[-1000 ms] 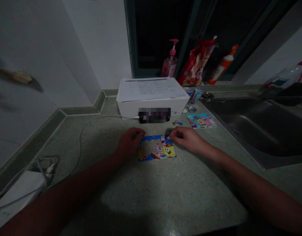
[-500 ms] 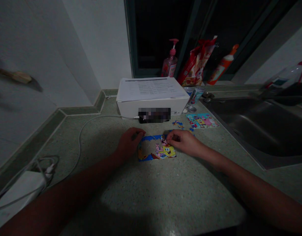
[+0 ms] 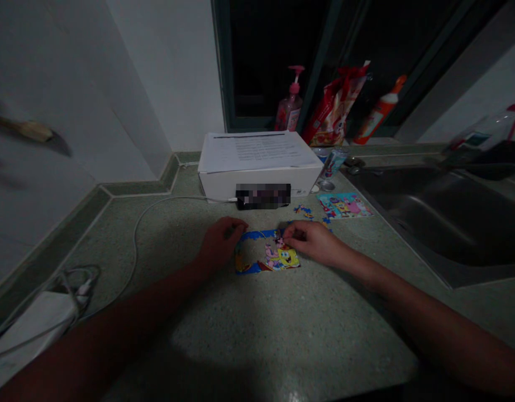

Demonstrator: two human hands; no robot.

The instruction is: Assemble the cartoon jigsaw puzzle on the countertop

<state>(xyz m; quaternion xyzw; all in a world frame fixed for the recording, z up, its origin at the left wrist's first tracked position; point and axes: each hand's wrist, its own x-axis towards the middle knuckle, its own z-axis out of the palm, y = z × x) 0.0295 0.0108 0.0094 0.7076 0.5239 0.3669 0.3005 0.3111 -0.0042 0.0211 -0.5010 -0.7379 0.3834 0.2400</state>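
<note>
A partly filled jigsaw puzzle [image 3: 287, 257] lies flat on the counter, with blue borders, a yellow cartoon figure at its right and a bare gap in the middle. At its upper left corner my left hand [image 3: 219, 241] is closed, thumb and fingertips together; whatever they hold is hidden. My right hand [image 3: 311, 240] pinches at the upper right edge, its fingertips on a small pinkish puzzle piece [image 3: 279, 241]. Several loose blue and yellow pieces [image 3: 303, 211] lie beyond the right hand. Behind them rests a cartoon picture card [image 3: 345, 205] in turquoise and pink.
A white box [image 3: 224, 181] with a printed sheet on top stands behind the puzzle, a dark blurred-out device [image 3: 263, 204] leaning on its front. A white cable [image 3: 136, 240] curves left to a power strip [image 3: 43, 312]. A steel sink [image 3: 433, 212] is at right; a pump bottle [image 3: 289, 111] stands behind.
Hardly anything differs. Both hands keep their places at the puzzle's upper corners, and the pieces and card lie as before.
</note>
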